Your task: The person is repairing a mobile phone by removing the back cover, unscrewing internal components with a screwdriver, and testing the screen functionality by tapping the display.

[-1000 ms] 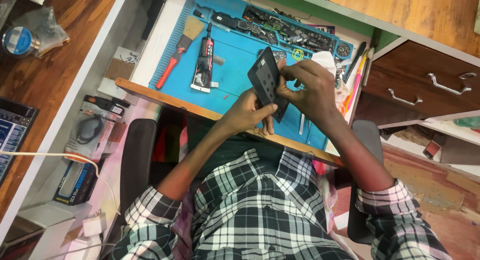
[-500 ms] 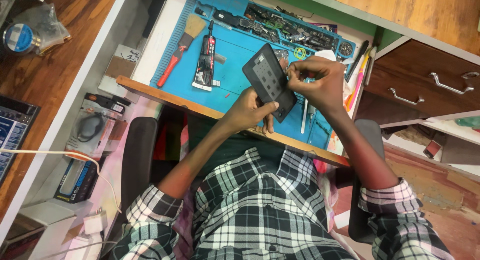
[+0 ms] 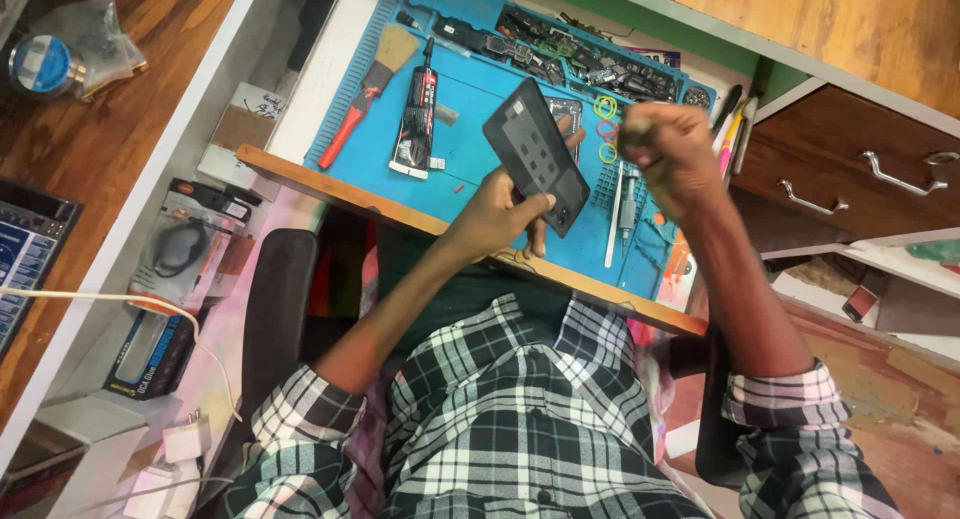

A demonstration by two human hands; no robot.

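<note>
Overhead, the head camera looks straight down on a person in a black-and-white checked shirt seated at a blue work mat (image 3: 470, 129). The left hand (image 3: 500, 211) grasps a dark phone panel (image 3: 535, 155) by its lower edge, thumb over the front, holding it tilted above the middle of the mat. The right hand (image 3: 672, 151) is raised just beside the panel's upper right, apart from it, curled into a loose fist; whether anything is pinched inside it cannot be told, since the hand is blurred.

The mat's far edge has a row of shallow compartments (image 3: 575, 57) crowded with small dark electronic parts and boards, too small to sort. On the open mat lie a brush with a red handle (image 3: 362, 101) and, beside it, a black glue tube (image 3: 416, 119). Near the right hand sit a few yellow and pink rubber bands (image 3: 605, 129), and below them metal tweezers (image 3: 615, 211).

To the right, a wooden drawer unit (image 3: 850, 169) has its drawers shut. To the left, on the wooden top, a clear plastic bag (image 3: 75, 44) holds a round blue-and-silver spool. Below it a white shelf (image 3: 120, 309) carries boxed items in blister packs.
</note>
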